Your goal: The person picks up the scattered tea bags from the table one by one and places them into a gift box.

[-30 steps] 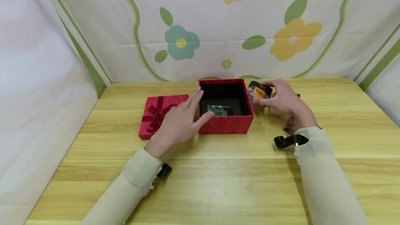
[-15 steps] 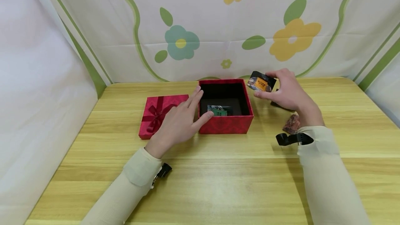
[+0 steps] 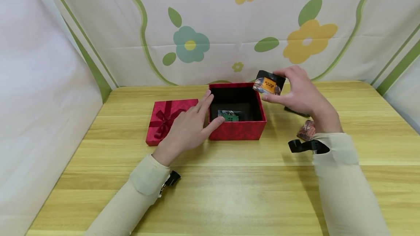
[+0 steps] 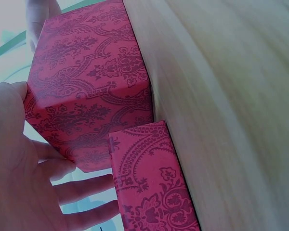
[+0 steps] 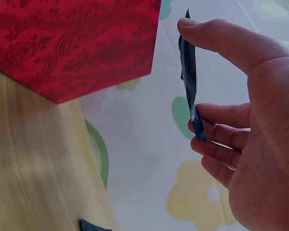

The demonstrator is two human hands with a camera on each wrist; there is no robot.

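Observation:
With thumb and fingertips, my right hand [image 3: 303, 95] pinches a small flat black packet [image 3: 269, 85] bearing an orange label. It is raised at the right rim of an uncovered red patterned gift box [image 3: 237, 131]. In the right wrist view the packet [image 5: 189, 67] is seen edge-on, apart from the box wall. My left hand [image 3: 190, 126] touches the box's left edge, its fingers extended and the thumb at the front corner. Inside the box, on the black bottom, lies a packet with a green label [image 3: 231, 117].
The red lid [image 3: 160, 121] with a dark ribbon bow lies left of the box, partly behind the left hand. On the wooden table [image 3: 229, 192], right of the box, are a reddish packet [image 3: 306, 130] and a dark flat packet [image 3: 295, 111]. A flowered cloth [image 3: 226, 17] hangs behind.
My right hand has lifted the black packet off the table's right side, then moved it slightly left towards the box rim. The left hand has stayed in place.

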